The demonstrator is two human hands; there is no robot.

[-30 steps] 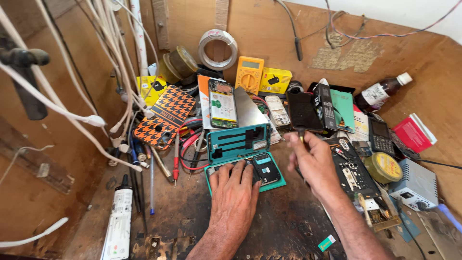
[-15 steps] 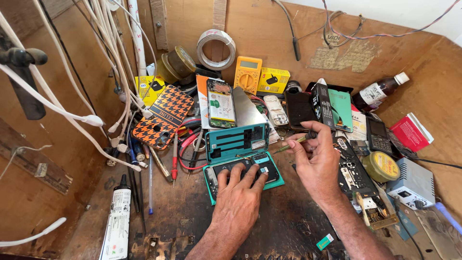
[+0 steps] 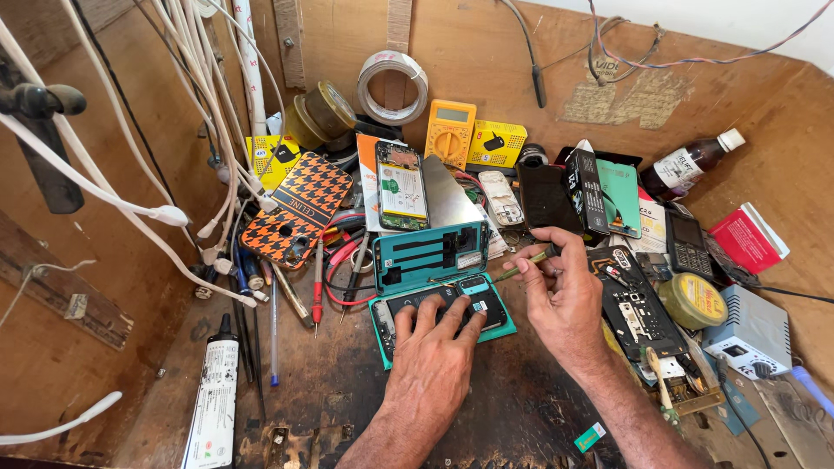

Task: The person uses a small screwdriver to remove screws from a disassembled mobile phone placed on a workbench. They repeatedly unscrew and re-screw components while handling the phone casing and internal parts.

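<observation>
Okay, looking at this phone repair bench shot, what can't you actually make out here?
- Head view: the left hand covers most of the opened teal phone, hiding the parts under the fingers.
- The tip of the thin tool in the right hand is too small to identify.
- The white box behind the right forearm is partly hidden.

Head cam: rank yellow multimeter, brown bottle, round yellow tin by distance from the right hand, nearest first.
From the right hand:
1. Round yellow tin, just to its right on the bench.
2. Yellow multimeter, up and left, at the back wall.
3. Brown bottle, upper right; close to the multimeter's distance, marginal call.
</observation>
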